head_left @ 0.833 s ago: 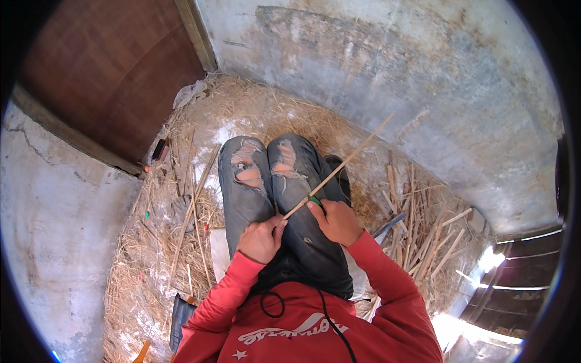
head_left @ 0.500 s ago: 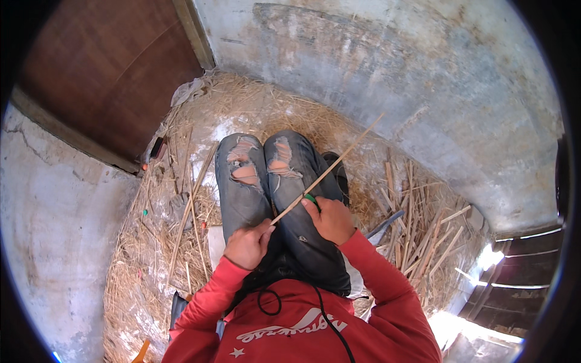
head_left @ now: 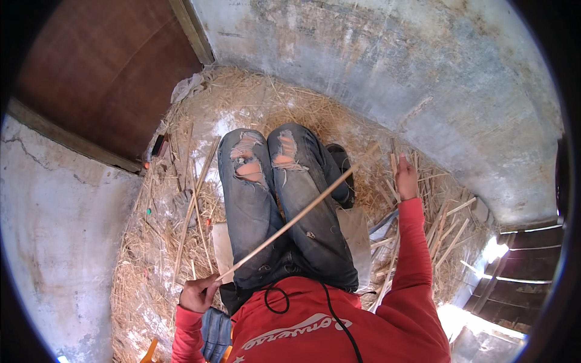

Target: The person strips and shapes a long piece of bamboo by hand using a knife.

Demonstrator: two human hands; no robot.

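A long thin wooden stick slants across my thighs, from low on the left up to the right, its far end smeared by motion. My left hand is closed round its near end, beside my left hip. My right hand is stretched forward to the right, just beyond the stick's far end and apart from it. Its fingers look curled, with the thumb pointing up. Whatever lies inside that hand is hidden.
Split wooden sticks lie heaped on the right. More long sticks rest on the straw-covered floor at the left. Ahead stands a stained wall, with a brown door at the far left.
My right hand, which held something green against the stick, has moved forward and right, away from it. My left hand has drawn back left with the stick. The green thing no longer shows.
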